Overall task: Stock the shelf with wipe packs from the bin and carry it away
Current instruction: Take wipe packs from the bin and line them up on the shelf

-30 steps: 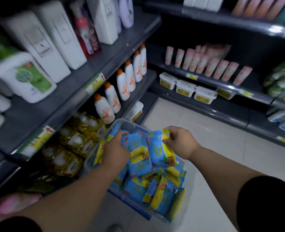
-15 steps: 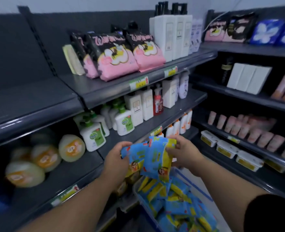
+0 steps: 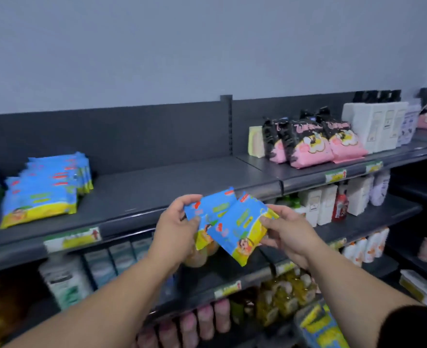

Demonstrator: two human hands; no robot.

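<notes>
Holding two wipe packs (image 3: 228,222) at centre frame, the person stands before the top shelf (image 3: 157,192) with both hands raised.

Item: packs, blue with a yellow lower band, overlapped like a fan, long axes tilted from upper left down to lower right, faces toward the camera.

Left hand (image 3: 176,229): fingers clamped on the upper left edge of the rear pack, thumb on its face.

Right hand (image 3: 289,231): fingers clamped on the right edge of the front pack, at its yellow end.

Destination: a bare dark stretch of the top shelf lies directly above and behind the packs, running from the stocked row of wipe packs (image 3: 46,187) at left frame to the pink-and-black bags (image 3: 312,144) at right frame. The stocked row leans back in file, faces forward, yellow bands down.

Governing relation: the open slot beside that row lies up and to the left of the held packs, so the left hand is the nearer one; the packs probably need turning upright to match the row.

Source: the bin (image 3: 317,322) shows only partly at lower right frame, more packs inside, well below the hands.

Remaining: bin not yet emptied or carried off.
</notes>
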